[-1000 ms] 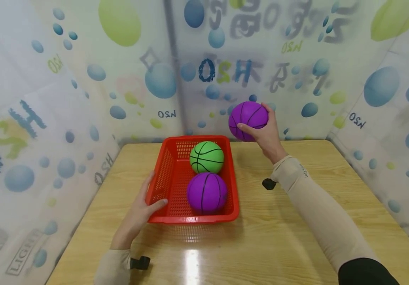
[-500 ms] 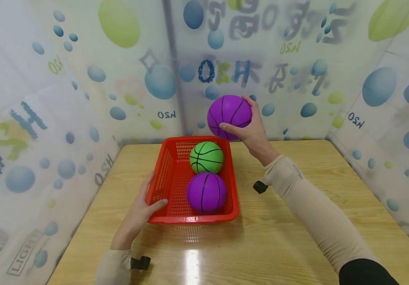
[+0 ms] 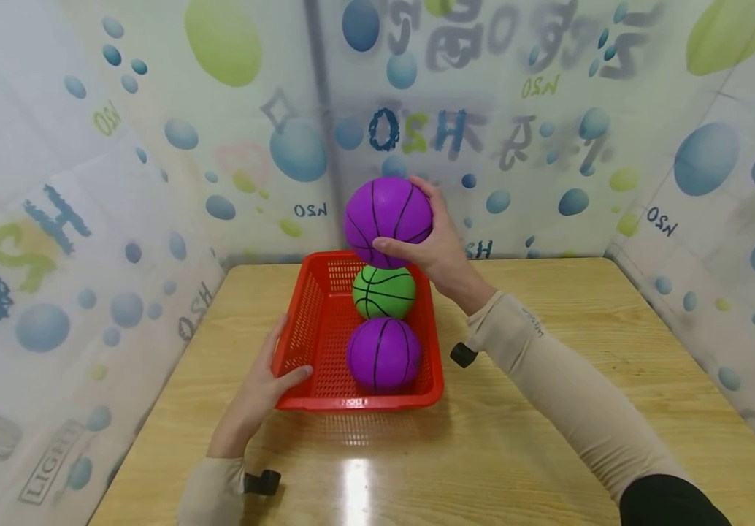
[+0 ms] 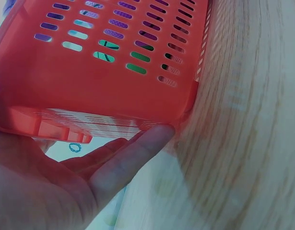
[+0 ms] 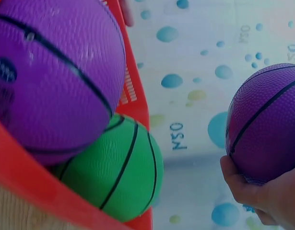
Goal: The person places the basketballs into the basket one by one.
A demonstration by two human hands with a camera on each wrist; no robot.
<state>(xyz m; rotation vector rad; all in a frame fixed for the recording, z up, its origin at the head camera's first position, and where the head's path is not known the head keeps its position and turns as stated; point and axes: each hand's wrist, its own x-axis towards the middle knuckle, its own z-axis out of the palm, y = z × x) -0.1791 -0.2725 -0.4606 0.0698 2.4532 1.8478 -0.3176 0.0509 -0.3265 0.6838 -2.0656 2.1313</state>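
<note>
In the head view my right hand grips a purple ball with black basketball lines, holding it up above the far end of a red plastic basket. The right wrist view shows the held purple ball with fingers and thumb curled round it. Inside the basket a green ball lies toward the back, partly covered by the held ball in the head view. A second purple ball lies in front of it. My left hand holds the basket's left side near the front corner, thumb over the rim.
The basket stands on a light wooden table. Behind and at both sides hang pale curtains printed with blue and green bubbles and lettering. Small black devices sit at both wrists.
My right hand has carried the purple ball leftward, from beyond the basket's right side to above its far end. The left hand, basket and the two balls inside stay put.
</note>
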